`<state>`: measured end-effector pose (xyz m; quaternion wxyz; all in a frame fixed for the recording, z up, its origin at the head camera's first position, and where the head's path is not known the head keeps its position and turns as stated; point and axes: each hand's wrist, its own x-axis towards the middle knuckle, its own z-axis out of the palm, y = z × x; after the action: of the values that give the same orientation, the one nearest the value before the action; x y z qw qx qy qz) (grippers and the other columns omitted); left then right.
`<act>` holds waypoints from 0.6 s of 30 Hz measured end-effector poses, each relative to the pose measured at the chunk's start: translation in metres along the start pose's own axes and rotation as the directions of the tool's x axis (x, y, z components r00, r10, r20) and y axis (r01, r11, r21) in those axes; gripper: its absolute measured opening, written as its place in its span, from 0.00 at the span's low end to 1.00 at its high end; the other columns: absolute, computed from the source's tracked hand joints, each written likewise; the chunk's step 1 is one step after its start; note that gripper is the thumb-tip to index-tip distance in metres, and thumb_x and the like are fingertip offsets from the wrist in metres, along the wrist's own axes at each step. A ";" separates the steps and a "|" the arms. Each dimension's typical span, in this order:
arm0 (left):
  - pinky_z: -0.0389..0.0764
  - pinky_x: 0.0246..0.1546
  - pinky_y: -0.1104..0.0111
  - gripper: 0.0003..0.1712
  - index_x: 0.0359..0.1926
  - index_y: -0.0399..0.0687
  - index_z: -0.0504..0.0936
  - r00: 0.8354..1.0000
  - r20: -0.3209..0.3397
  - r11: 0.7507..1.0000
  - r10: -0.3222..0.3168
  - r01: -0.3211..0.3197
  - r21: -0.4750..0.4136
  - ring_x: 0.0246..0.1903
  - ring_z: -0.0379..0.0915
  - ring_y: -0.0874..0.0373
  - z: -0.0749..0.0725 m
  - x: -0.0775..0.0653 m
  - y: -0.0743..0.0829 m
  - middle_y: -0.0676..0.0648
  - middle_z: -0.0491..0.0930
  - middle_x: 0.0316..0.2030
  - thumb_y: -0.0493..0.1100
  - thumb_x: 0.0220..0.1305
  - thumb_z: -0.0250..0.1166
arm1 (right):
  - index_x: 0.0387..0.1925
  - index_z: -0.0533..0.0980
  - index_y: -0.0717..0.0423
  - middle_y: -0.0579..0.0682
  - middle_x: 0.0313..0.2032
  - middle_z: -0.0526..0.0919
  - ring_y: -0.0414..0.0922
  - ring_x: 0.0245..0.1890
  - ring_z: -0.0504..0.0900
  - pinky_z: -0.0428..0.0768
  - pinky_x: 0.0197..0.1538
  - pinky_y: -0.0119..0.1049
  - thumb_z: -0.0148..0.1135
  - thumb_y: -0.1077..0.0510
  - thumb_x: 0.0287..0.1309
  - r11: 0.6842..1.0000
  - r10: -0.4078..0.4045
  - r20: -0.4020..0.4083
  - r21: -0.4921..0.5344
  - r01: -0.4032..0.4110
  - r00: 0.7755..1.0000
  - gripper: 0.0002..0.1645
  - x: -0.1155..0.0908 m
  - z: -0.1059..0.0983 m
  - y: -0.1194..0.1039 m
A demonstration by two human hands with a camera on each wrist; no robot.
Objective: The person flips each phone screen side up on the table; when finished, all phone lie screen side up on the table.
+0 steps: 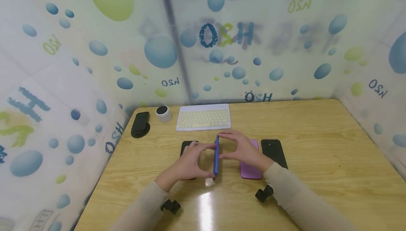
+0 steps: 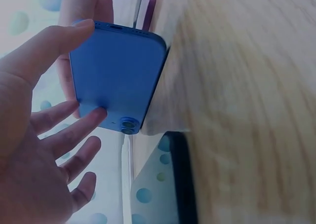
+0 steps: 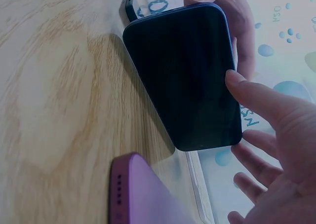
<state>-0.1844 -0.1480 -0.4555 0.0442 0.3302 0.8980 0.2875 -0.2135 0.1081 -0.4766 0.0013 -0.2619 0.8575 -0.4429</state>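
Note:
A blue phone [image 1: 216, 157] stands on its long edge on the table, held between both hands. My left hand [image 1: 191, 164] has its thumb on the near short end, and two fingertips touch the blue back [image 2: 116, 71] near the camera lenses. On the screen side [image 3: 185, 81], my right hand [image 1: 245, 150] sets its thumb at the upper long edge and its fingertips at the far corner. The screen is dark. A dark phone [image 1: 186, 145] lies partly hidden under the left hand, its glossy face [image 2: 155, 189] up. Beneath the right hand lies a purple phone [image 1: 251, 171].
Another black phone [image 1: 274, 152] lies right of the purple one. Behind the hands is a white keyboard [image 1: 203, 117]. A white cylinder with a black top [image 1: 164, 114] and a black device on a round base [image 1: 140, 124] stand at the back left. Patterned walls border the table.

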 end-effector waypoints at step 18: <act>0.62 0.62 0.41 0.55 0.75 0.55 0.70 0.999 0.038 1.000 -0.025 0.024 0.008 0.65 0.64 0.49 -0.014 -0.006 -0.007 0.54 0.75 0.69 0.60 0.47 0.83 | 0.68 0.76 0.47 0.52 0.69 0.76 0.55 0.73 0.69 0.65 0.73 0.60 0.84 0.47 0.45 0.999 -0.039 0.004 -0.002 0.039 0.999 0.47 0.011 0.010 -0.009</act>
<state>-0.1877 -0.1631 -0.4480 0.0635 0.3246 0.9020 0.2775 -0.2172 0.0916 -0.4732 -0.0060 -0.2796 0.8527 -0.4412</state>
